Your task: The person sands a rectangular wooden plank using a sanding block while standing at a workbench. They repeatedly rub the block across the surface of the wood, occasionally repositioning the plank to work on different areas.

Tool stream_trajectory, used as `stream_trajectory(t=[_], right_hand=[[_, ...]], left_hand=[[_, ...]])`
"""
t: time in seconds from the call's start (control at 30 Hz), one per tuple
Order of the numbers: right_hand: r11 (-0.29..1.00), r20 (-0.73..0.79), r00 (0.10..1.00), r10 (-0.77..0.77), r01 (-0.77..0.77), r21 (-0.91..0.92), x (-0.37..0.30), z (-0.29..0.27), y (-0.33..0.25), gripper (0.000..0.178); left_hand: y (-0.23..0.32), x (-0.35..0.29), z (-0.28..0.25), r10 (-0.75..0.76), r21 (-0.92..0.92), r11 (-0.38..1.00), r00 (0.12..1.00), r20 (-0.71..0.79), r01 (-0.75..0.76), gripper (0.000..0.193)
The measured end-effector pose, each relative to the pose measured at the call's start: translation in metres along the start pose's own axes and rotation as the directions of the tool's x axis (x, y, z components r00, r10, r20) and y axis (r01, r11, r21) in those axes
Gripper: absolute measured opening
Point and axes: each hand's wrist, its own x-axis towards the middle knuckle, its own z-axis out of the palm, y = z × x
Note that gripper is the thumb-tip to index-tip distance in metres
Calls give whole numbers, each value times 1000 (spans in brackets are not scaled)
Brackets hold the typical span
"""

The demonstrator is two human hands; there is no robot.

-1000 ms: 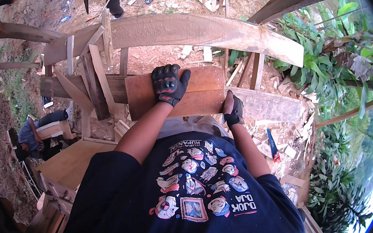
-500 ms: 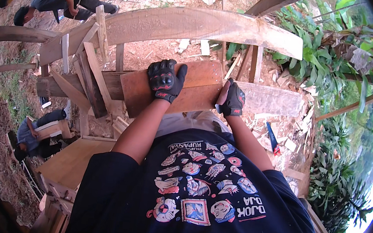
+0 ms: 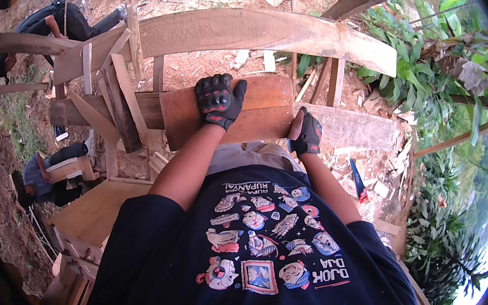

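Observation:
A reddish-brown wooden board (image 3: 265, 98) with a lengthwise seam lies across a thick timber beam (image 3: 349, 128) in front of my waist. My left hand (image 3: 219, 98), in a black glove with red trim, rests on top of the board. Its fingers bend at the far edge and its thumb points away from me. At the board's right end, my right hand (image 3: 307, 133), gloved alike, grips the short edge with the thumb up; its other fingertips are hidden. Both hands touch the board.
A long curved plank (image 3: 258, 30) spans the frame beyond the beam. Upright slats (image 3: 123, 102) stand at the left. A saw (image 3: 358, 180) with a blue blade lies right, among wood scraps. Two people, one bent over (image 3: 60, 23) and one lower (image 3: 49, 175), are at the left.
The board and both hands have shifted very slightly, with the board's right end a little higher. The person at upper left has moved left and bent lower.

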Motion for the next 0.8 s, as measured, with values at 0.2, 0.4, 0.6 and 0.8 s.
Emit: stream_trajectory(t=[0.2,0.4,0.6,0.8], right_hand=[[990,-199,970,-141,139,-28,59,-9,-35,48],[997,-159,984,-76,76,-5,52,-11,-39,49],[999,-28,999,-46,47,20,20,-4,-14,58],[979,-229,953,-199,204,-1,111,-13,-52,54]], left_hand=[[3,3,0,2,-8,1000,1000,9,-2,47],[3,0,-6,-4,-7,1000,1000,31,5,47],[1,0,-9,-7,-41,999,1000,0,7,44],[4,3,-5,9,-80,997,1000,-13,-10,43]])
